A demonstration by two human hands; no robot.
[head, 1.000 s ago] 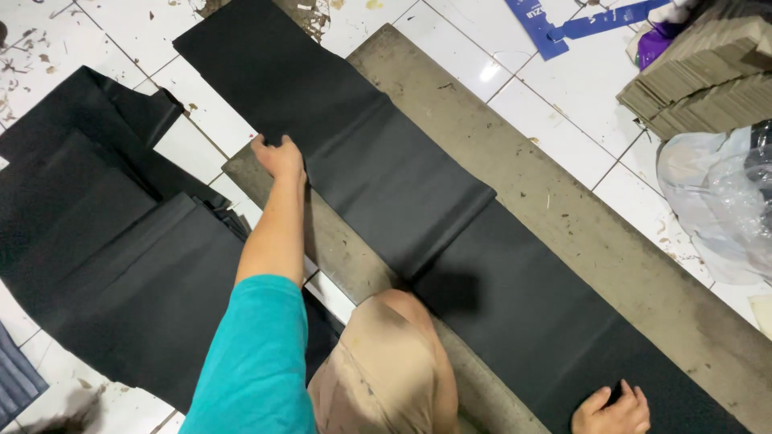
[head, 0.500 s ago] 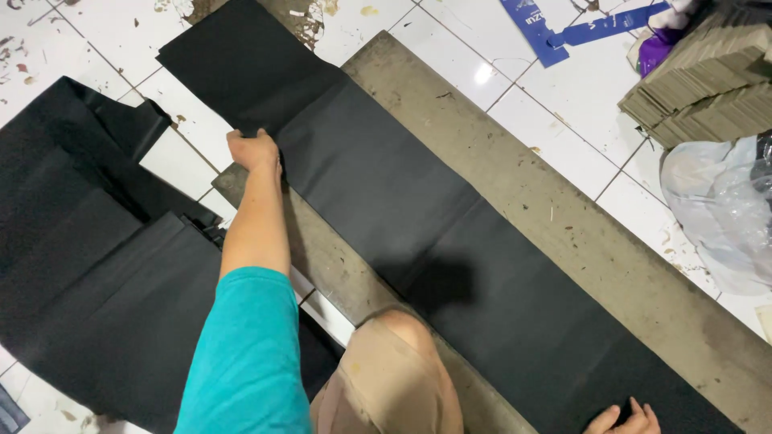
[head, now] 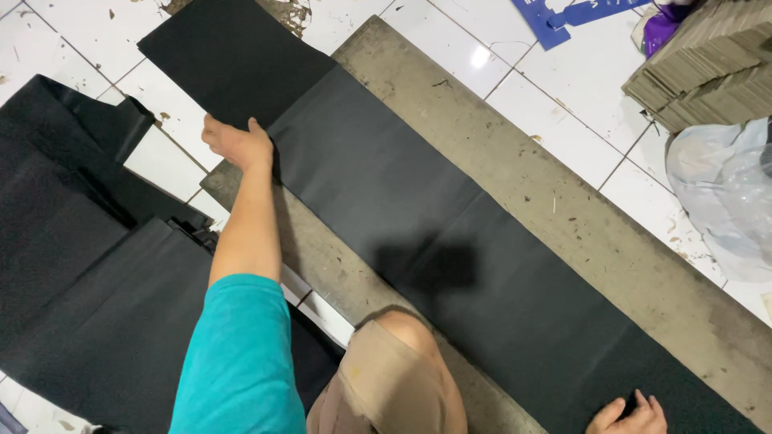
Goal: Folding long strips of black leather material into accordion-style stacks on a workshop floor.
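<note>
Here | left hand flat, fingers spread, on black fabric strip's near edge | strip runs diagonally toward right hand, also spread on it | grey board beneath

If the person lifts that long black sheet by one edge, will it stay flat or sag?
The long black sheet would probably sag: it follows the step from the grey board down onto the tiled floor without bridging it. It looks thin, so likely light. Left hand and right hand each press an end, hinting that it slides easily.
</note>
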